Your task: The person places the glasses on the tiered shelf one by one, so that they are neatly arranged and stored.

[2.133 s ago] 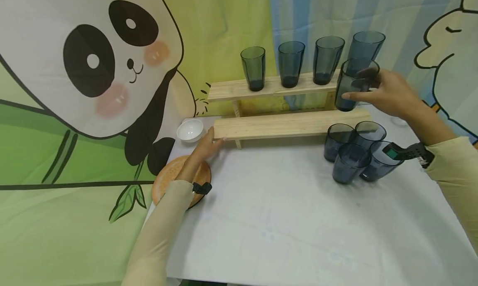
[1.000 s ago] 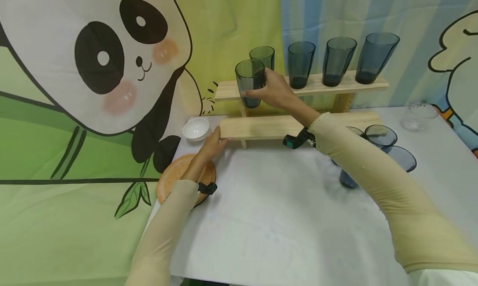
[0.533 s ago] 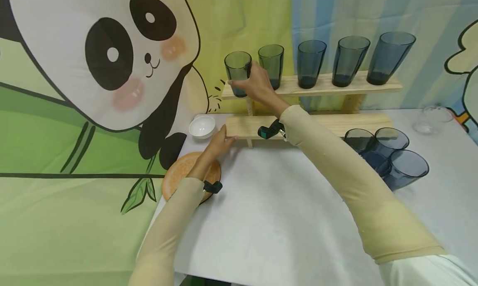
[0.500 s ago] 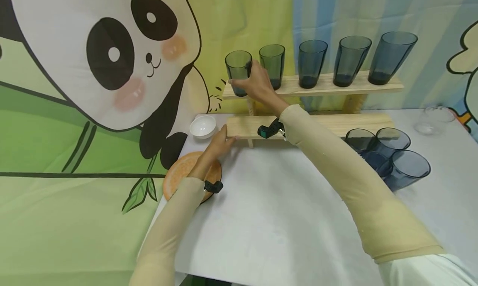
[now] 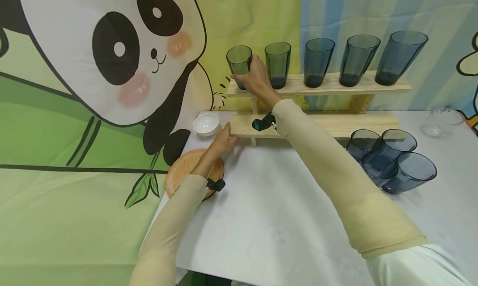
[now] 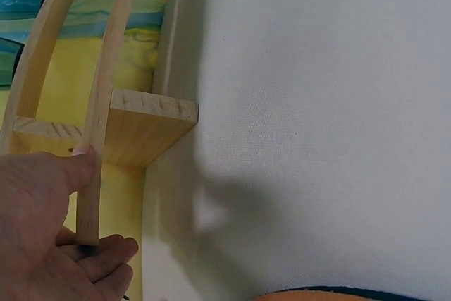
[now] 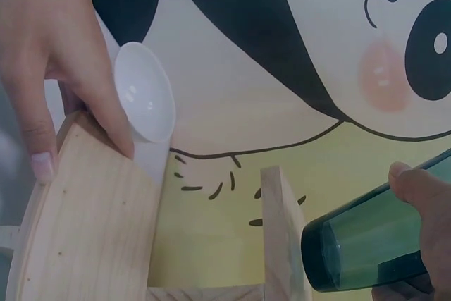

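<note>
My right hand [image 5: 257,79] grips a dark tinted drinking glass [image 5: 238,58] upright at the left end of the upper board [image 5: 295,86] of a two-tier wooden shelf. In the right wrist view, the base of that glass [image 7: 352,252] is right at the board's surface. Several matching glasses [image 5: 318,62] stand in a row to its right. My left hand [image 5: 223,141] holds the left end of the lower board [image 5: 336,121]. Seen from the left wrist, the thumb is on top of that board [image 6: 97,111] and the fingers are beneath it.
Several more tinted glasses [image 5: 414,169] are clustered on the white table [image 5: 261,232] before the shelf's right end. A clear glass vessel [image 5: 437,126] is farther right. A white bowl [image 5: 206,125] and an orange round plate [image 5: 179,169] lie at left, the plate under my left forearm.
My right hand has carried the glass from above the right-hand cluster leftward to the upper board's left end. My left hand keeps hold of the lower board. The head view has shifted slightly.
</note>
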`<state>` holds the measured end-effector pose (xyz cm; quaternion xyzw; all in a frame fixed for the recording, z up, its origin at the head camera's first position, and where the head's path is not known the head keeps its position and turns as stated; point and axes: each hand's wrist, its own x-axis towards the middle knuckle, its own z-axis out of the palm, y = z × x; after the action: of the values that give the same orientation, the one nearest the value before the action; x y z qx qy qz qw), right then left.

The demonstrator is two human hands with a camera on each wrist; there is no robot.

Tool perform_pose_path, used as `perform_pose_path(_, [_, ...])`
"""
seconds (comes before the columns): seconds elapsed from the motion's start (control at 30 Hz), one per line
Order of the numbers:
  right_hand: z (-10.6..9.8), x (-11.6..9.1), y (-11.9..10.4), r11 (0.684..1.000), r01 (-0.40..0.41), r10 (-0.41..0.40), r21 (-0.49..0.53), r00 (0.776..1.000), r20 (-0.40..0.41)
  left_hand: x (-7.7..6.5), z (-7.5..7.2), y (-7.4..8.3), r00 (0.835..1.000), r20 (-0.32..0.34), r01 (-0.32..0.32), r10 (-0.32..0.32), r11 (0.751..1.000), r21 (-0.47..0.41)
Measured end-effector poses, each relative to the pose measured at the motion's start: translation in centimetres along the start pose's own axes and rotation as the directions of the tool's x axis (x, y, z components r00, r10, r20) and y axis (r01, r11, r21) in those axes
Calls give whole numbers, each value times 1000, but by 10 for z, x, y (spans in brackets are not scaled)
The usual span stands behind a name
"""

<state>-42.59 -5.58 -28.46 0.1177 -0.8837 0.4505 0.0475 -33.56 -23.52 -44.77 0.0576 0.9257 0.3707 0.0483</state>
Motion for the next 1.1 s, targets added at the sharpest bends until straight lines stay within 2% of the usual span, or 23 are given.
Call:
perform_pose_path(0.27, [2,2,3,999,-49,49,6,999,-6,-1,3,4,1000,-1,2,-2,1000,9])
perform_pose_path(0.47, [2,4,8,997,-58,58,52,998,7,1,6,5,1000,-10,-14,14,1000,-2])
perform_pose_path(0.63, [2,6,17,998,-54,54,39,998,17,4,10,10,1000,6,-12,12,1000,-23])
perform_pose_path(0.9, [-1,-3,21,996,-88,89,-10,989,116,6,10,10,1000,-8,-4,3,1000,-18])
perform_pose_path(1.1, [-11,-14,14,987,-149,159,-66,968,195,6,8,8,1000,-1,-6,6,1000,-22])
